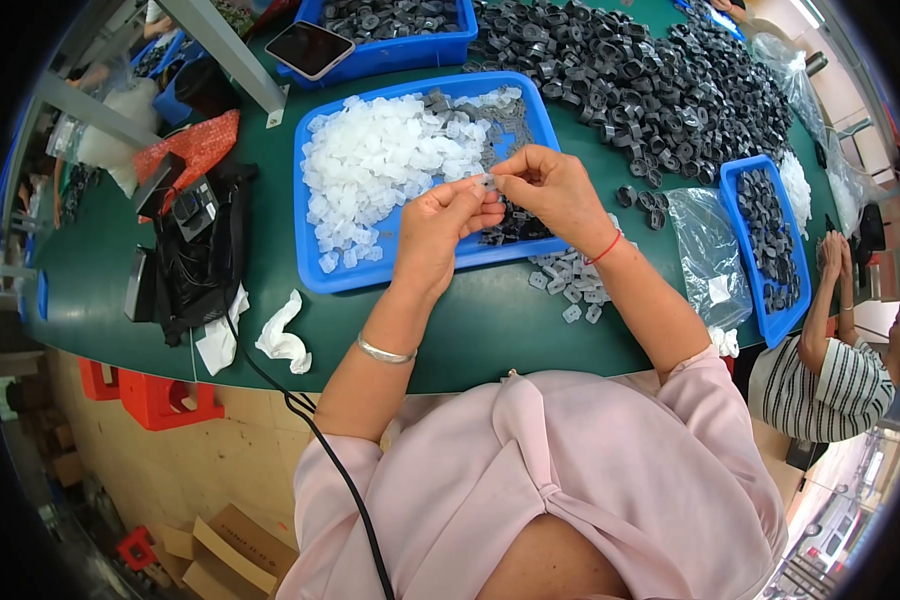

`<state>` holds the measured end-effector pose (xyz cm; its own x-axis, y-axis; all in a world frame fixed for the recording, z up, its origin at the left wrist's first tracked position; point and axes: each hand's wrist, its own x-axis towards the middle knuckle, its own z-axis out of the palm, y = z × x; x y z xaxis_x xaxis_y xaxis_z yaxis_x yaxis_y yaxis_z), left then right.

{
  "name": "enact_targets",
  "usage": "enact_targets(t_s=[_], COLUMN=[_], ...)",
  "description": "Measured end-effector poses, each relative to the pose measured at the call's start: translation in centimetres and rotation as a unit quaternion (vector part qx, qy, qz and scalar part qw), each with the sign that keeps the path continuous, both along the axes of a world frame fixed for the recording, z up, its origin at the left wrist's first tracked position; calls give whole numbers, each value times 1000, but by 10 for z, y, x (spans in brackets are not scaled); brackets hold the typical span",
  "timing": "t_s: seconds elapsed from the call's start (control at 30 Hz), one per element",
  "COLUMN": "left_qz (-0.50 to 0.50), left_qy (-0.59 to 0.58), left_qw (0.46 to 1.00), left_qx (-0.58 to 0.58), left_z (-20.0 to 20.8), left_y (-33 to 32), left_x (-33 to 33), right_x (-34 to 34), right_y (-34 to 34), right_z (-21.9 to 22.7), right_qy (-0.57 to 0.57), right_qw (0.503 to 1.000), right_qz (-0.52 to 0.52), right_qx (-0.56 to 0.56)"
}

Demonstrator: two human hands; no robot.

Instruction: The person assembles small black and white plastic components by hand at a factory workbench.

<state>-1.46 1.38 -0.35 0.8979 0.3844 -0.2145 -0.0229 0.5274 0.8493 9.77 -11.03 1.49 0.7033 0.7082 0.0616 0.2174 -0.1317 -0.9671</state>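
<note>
My left hand and my right hand meet over the front of a blue tray. Between their fingertips they pinch a small translucent grey piece, mostly covered by the fingers. Milky-white plastic pieces heap up in the tray's left and middle. Flat grey pieces lie at its back right, and small black parts sit below my right hand. Just off the tray's front right edge, under my right wrist, is a loose pile of translucent pieces with dark centres.
A large heap of black rings covers the back right of the green table. Nearby are a clear bag, a narrow blue tray, a phone on another blue tray, a black bag and a co-worker.
</note>
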Motion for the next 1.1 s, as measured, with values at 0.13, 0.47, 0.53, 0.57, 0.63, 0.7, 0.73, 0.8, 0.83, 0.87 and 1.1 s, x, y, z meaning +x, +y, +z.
enact_targets(t_s=[0.13, 0.47, 0.53, 0.57, 0.63, 0.7, 0.73, 0.8, 0.83, 0.87, 1.1], left_qz=[-7, 49, 28, 6, -7, -20, -19, -20, -27, -31, -2], left_qy=[12, 22, 15, 4, 16, 26, 23, 19, 28, 41, -70], left_qw=[1000, 835, 800, 762, 753, 743, 738, 735, 734, 733, 713], left_qx=[16, 548, 599, 647, 658, 669, 674, 678, 678, 678, 697], left_z=[-1, -2, -9, -12, -14, -17, -19, -20, -20, -20, -18], left_y=[1, 16, 18, 17, 17, 18, 20, 21, 22, 22, 12], left_x=[1, -1, -4, -4, -6, -6, -6, -6, -6, -8, 8], right_x=[1, 23, 25, 28, 33, 33, 33, 31, 28, 26, 4], right_y=[-2, -65, -85, -97, -116, -124, -125, -120, -115, -105, -32], right_z=[1, 17, 22, 24, 27, 35, 39, 41, 42, 41, 5], right_qy=[-6, -18, 21, 22, 6, -62, -130, -147, -163, -163, -322], right_qw=[1000, 995, 995, 995, 980, 967, 947, 954, 960, 960, 926], right_qz=[-1, 19, 22, 20, 53, 64, 76, 51, 28, 31, 151], right_qx=[-18, -93, -95, -94, -190, -238, -285, -256, -226, -225, -126])
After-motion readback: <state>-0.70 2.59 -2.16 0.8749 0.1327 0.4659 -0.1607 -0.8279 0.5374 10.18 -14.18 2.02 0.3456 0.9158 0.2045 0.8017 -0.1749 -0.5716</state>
